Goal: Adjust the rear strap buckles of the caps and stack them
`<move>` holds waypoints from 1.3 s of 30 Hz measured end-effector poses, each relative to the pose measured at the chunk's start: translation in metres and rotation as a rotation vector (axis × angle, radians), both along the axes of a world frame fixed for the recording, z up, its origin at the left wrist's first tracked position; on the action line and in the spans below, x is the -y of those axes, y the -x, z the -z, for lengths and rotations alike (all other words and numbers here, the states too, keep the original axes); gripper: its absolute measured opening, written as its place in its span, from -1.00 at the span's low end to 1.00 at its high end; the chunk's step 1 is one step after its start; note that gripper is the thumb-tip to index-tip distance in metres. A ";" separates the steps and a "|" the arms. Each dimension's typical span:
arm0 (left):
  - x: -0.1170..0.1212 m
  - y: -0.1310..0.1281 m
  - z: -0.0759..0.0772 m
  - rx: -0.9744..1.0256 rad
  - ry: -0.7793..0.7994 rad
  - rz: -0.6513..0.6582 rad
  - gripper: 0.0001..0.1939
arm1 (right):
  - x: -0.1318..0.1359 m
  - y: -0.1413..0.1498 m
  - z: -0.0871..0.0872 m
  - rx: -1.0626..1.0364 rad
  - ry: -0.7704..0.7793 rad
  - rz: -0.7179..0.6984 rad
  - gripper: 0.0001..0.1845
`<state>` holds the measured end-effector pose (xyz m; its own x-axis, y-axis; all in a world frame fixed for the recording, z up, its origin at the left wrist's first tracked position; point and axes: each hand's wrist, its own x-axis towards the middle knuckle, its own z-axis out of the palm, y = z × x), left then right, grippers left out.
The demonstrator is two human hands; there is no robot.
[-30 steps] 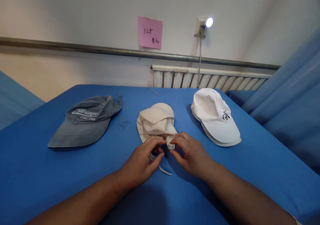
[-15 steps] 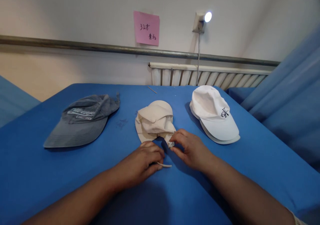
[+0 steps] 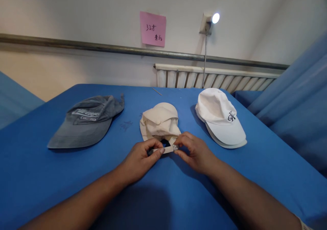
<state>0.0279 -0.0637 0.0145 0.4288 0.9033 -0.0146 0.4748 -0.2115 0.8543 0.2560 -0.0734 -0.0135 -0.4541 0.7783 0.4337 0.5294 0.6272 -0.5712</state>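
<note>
Behind, pink note point(image 3: 152, 29) above blue-covered table point(image 3: 122, 175).

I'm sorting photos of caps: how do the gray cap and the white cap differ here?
The gray cap has pale lettering across its front, while the white cap bears a dark monogram. The gray cap's brim points toward the left, the white cap's toward the lower right. Both lie on the blue surface, touched by neither hand.

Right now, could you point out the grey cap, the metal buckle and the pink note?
Grey cap point(image 3: 85, 136), head view, on the brim.
Metal buckle point(image 3: 175, 147), head view, on its face.
Pink note point(image 3: 152, 33), head view, middle of the paper.
</note>
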 end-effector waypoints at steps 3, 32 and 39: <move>0.000 0.000 -0.002 0.019 0.022 -0.014 -0.76 | 0.000 0.000 -0.001 0.005 -0.002 -0.004 -0.80; -0.002 -0.001 0.000 -0.017 -0.005 0.012 -0.77 | 0.001 0.002 -0.004 0.025 -0.025 -0.044 -0.81; 0.002 -0.005 0.002 0.000 0.017 0.013 -0.75 | 0.002 0.004 -0.002 0.010 -0.021 -0.061 -0.83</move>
